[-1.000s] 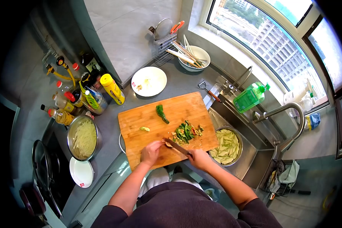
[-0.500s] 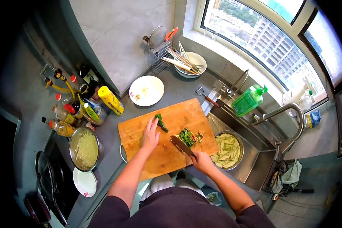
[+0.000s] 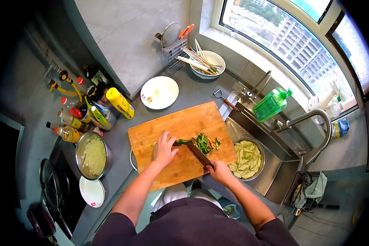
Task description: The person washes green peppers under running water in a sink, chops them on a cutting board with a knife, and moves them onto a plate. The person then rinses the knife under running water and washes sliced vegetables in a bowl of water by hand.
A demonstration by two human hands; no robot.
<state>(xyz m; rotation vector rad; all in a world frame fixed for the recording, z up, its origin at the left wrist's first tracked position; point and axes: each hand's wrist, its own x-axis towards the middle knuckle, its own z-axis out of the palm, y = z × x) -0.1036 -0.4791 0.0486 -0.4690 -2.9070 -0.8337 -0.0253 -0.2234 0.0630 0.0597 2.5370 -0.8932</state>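
Observation:
On the wooden cutting board lies a long dark green pepper, its stem end showing left of my fingers. My left hand presses it down with bent fingers. My right hand is closed around the handle of a kitchen knife, whose dark blade points up-left with its tip at the pepper's right end. Right of the blade sits a heap of chopped green pepper with reddish and pale bits.
A bowl of pale slices stands in the sink. To the left are a bowl of shreds, a white dish and several bottles. Behind the board are a white plate and a peeler.
The pepper has been turned level and shifted toward the chopped heap. My left hand has moved down onto it, and the knife tip now meets its right end.

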